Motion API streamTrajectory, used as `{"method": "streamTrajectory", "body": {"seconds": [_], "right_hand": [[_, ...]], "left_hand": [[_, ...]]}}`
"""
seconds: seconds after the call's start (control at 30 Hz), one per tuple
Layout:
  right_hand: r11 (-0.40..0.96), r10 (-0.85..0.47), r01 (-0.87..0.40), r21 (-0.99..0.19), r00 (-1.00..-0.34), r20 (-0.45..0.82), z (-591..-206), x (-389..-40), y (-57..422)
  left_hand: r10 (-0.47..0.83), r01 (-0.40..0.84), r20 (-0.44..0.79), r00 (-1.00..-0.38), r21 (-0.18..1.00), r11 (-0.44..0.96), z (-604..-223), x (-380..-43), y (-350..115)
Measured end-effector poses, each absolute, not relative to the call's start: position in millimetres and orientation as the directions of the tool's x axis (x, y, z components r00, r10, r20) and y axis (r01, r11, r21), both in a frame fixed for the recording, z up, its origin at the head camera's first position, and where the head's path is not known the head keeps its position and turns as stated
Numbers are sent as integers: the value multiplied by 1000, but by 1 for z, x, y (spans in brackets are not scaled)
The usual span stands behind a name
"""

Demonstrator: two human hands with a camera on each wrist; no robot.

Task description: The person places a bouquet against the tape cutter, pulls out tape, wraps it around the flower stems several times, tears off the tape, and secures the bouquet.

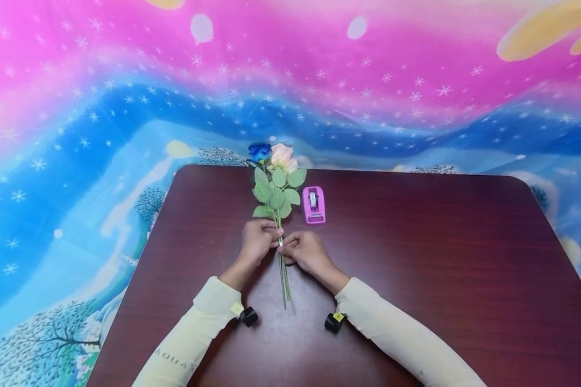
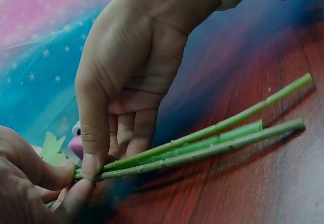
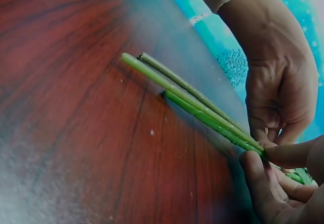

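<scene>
A small bunch of flowers lies toward the middle of the table, with a blue rose [image 1: 259, 152] and a pale pink rose [image 1: 282, 156] at its far end. Green leaves [image 1: 276, 196] spread below the blooms. My left hand [image 1: 257, 243] pinches the gathered stems [image 2: 212, 145] just under the leaves. Right beside it, slightly nearer to me, my right hand [image 1: 310, 251] pinches the same stems between thumb and fingers. A small whitish patch [image 1: 281, 243] shows on the stems between the hands. Three stem ends stick out toward me, seen in both wrist views.
A pink tape dispenser [image 1: 314, 205] with a roll in it stands to the right of the leaves. The dark red-brown wooden table [image 1: 440, 258] has rounded far corners. Behind it hangs a pink and blue patterned cloth [image 1: 290, 80].
</scene>
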State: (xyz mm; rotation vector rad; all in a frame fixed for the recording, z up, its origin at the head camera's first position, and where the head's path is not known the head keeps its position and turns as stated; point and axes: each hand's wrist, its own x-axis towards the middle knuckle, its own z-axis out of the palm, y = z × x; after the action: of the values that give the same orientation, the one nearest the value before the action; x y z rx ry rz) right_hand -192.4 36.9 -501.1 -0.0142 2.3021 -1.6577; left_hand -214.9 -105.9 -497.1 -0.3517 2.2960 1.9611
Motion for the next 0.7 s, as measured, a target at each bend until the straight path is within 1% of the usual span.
{"method": "streamTrajectory", "body": {"seconds": [0.3,0.53,0.7], "right_hand": [[412,-201,146,-900,-948,-245,-507,-192,33],[492,-210,16,-870,-968,-137,-516,-193,32],[504,-203,-22,-863,-975,-93,-521,-192,38]], "left_hand": [[-112,-250,-230,-967,946,209,-501,-212,-110],[-100,-225,-202,-974,911,347,-503,-214,-115],[-60,-199,-192,-980,880,431,-502,-210,-119]]}}
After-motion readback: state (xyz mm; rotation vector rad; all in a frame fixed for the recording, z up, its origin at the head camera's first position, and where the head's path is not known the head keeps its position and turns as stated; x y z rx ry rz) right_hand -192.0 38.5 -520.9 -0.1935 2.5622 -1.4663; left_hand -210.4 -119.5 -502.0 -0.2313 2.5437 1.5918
